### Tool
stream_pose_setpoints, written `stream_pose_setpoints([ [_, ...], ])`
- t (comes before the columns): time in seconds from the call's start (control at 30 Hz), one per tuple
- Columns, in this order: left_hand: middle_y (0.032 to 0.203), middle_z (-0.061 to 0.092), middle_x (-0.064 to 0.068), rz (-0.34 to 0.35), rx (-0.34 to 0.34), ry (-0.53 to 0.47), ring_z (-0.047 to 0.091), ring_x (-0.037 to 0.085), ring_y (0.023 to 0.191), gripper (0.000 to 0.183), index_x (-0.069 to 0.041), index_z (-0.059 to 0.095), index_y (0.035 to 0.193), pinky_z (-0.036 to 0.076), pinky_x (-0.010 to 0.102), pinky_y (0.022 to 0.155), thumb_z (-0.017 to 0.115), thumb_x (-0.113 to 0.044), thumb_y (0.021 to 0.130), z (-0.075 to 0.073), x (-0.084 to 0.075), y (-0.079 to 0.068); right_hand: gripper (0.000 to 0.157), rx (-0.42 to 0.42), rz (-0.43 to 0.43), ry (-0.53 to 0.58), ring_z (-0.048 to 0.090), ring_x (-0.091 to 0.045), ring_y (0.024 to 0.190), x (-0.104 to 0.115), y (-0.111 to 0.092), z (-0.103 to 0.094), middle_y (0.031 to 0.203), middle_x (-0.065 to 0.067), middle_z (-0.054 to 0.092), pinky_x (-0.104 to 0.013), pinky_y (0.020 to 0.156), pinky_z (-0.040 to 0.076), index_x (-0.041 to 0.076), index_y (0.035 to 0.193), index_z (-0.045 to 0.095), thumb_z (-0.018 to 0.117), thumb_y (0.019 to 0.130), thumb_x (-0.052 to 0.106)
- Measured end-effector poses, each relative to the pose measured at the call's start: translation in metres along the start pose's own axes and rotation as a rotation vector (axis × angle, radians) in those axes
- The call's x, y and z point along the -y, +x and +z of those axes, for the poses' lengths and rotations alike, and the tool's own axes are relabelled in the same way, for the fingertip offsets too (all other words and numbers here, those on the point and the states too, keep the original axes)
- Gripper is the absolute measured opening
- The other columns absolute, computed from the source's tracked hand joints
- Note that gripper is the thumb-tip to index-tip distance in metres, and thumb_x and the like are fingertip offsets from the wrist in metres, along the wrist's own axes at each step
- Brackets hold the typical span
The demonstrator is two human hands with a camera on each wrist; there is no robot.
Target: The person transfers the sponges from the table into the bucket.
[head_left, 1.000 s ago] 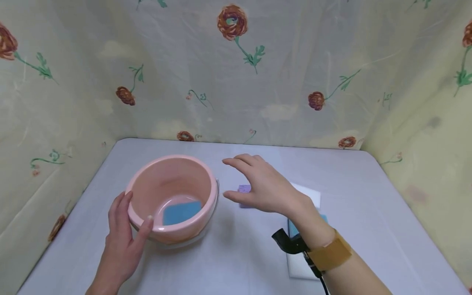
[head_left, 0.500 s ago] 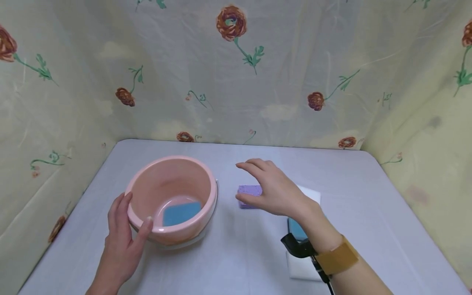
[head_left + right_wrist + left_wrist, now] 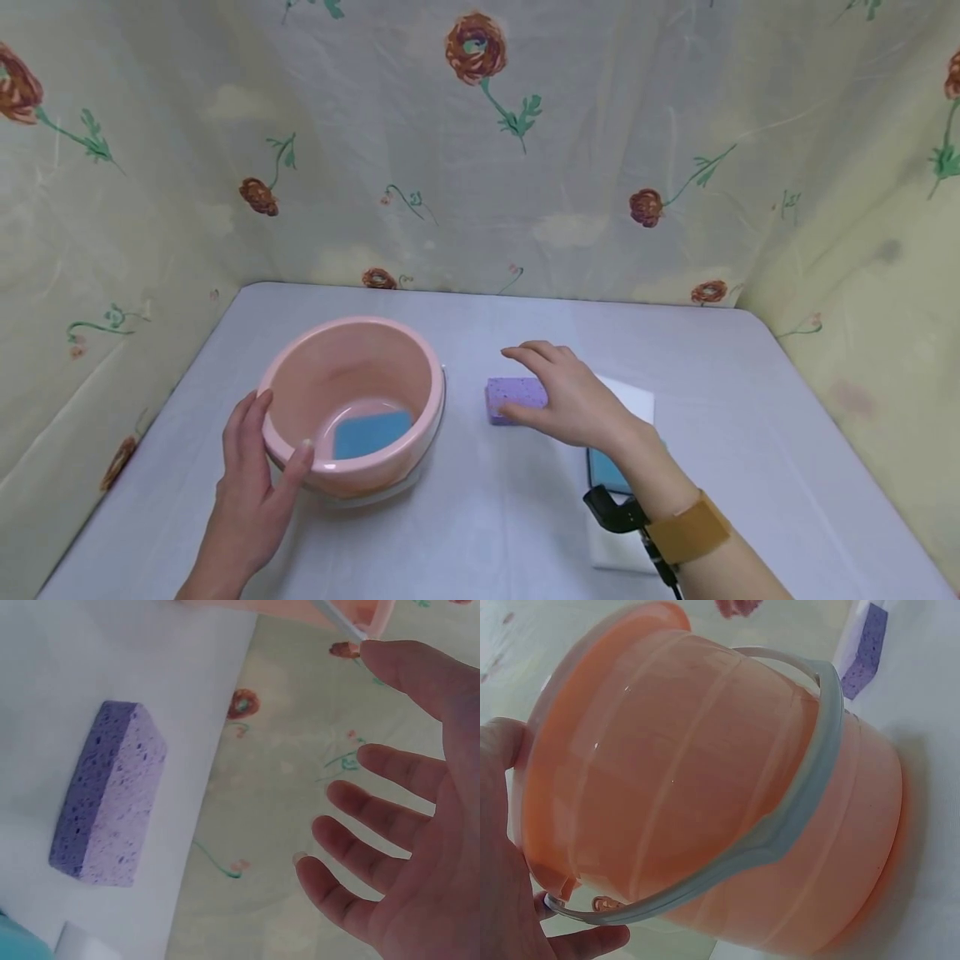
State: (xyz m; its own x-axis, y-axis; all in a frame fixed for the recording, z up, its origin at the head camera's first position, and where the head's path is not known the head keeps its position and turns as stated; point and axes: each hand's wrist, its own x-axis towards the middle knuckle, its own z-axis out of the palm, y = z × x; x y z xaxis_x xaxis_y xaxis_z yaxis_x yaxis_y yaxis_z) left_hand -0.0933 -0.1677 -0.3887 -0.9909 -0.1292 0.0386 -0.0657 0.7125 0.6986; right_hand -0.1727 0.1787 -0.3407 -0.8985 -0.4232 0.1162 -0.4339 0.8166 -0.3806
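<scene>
A pink bucket (image 3: 431, 400) with a grey handle (image 3: 780, 832) stands on the left of the table. A blue sponge (image 3: 371, 434) lies at the bottom inside it. My left hand (image 3: 251, 487) holds the bucket's near left rim, its thumb and fingers spread along the edge. Right of the bucket lies a purple speckled sponge (image 3: 510, 396), shown whole in the right wrist view. Over this sponge hovers my right hand (image 3: 573, 396), empty, thumb and fingers apart and gently curved; it hides part of the sponge in the head view.
Under my right forearm a white rectangular piece (image 3: 626, 542) lies on the table (image 3: 480, 533), with a blue piece (image 3: 606, 472) on it, both partly covered. A flowered curtain (image 3: 555, 200) surrounds the table at the back and sides.
My right hand has moved right and slightly nearer to me, away from the bucket, uncovering more of the purple sponge. My left hand and the bucket have stayed put.
</scene>
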Motion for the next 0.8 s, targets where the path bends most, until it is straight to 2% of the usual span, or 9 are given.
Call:
stream_pose_setpoints([
  [0.3, 0.166, -0.007, 0.009, 0.027, -0.028, -0.002, 0.029, 0.045, 0.14, 0.084, -0.022, -0.001, 0.162, 0.035, 0.066, 0.103, 0.049, -0.052, 0.101, 0.001, 0.0, -0.001, 0.069, 0.014, 0.034, -0.01, 0.047, -0.041, 0.13, -0.02, 0.0, 0.012, 0.143, -0.019, 0.052, -0.061, 0.103, 0.041, 0.005, 0.145, 0.052, 0.076, 0.089, 0.037],
  [0.53, 0.166, -0.006, 0.01, 0.035, -0.032, 0.006, 0.03, 0.046, 0.14, 0.083, -0.02, 0.0, 0.162, 0.034, 0.067, 0.103, 0.049, -0.051, 0.102, 0.001, 0.0, -0.001, 0.068, 0.061, 0.047, -0.022, 0.048, -0.044, 0.127, -0.036, -0.002, 0.02, 0.142, -0.021, 0.052, -0.062, 0.102, 0.041, 0.003, 0.144, 0.052, 0.075, 0.09, 0.036],
  [0.8, 0.166, -0.004, 0.011, 0.052, -0.042, 0.008, 0.031, 0.046, 0.138, 0.083, -0.02, 0.001, 0.162, 0.035, 0.066, 0.102, 0.049, -0.05, 0.102, 0.001, 0.0, -0.002, 0.08, 0.135, 0.11, -0.056, 0.039, -0.048, 0.133, -0.05, -0.002, 0.033, 0.148, -0.024, 0.045, -0.066, 0.105, 0.035, 0.002, 0.15, 0.044, 0.077, 0.086, 0.038],
])
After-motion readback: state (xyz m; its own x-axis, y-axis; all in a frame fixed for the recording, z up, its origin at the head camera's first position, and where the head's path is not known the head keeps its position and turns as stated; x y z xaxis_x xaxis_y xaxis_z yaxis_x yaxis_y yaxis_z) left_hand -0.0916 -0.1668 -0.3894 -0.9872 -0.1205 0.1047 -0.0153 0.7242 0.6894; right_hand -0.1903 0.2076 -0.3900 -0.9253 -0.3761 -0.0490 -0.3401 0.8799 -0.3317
